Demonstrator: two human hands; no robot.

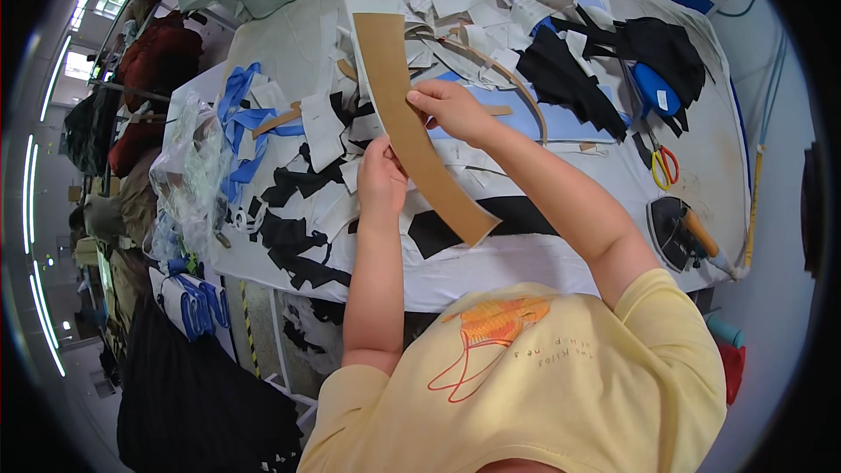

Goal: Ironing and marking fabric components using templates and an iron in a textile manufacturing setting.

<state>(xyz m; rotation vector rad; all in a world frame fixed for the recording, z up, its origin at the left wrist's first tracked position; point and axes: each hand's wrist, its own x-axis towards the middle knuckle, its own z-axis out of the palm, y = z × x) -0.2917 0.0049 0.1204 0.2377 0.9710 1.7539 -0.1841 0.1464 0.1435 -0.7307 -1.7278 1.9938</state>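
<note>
A long, curved brown cardboard pattern piece (407, 114) is held up above the table, slanting from the far side down toward my chest. A white layer shows along its left edge and top end. My right hand (451, 111) pinches its right edge, thumb on the brown face. Lower down, my left hand (382, 177) grips the left edge, its fingers partly hidden behind the piece. Beneath them lie white paper or fabric scraps and a black fabric strip (517, 213).
An iron (673, 232) rests at the table's right edge, near scissors with red and yellow handles (664, 168). Black fabric pieces (574, 79) and a blue pincushion-like object (654, 89) lie at the far right. Blue strips (238, 123) and clear plastic (188, 175) are heaped on the left.
</note>
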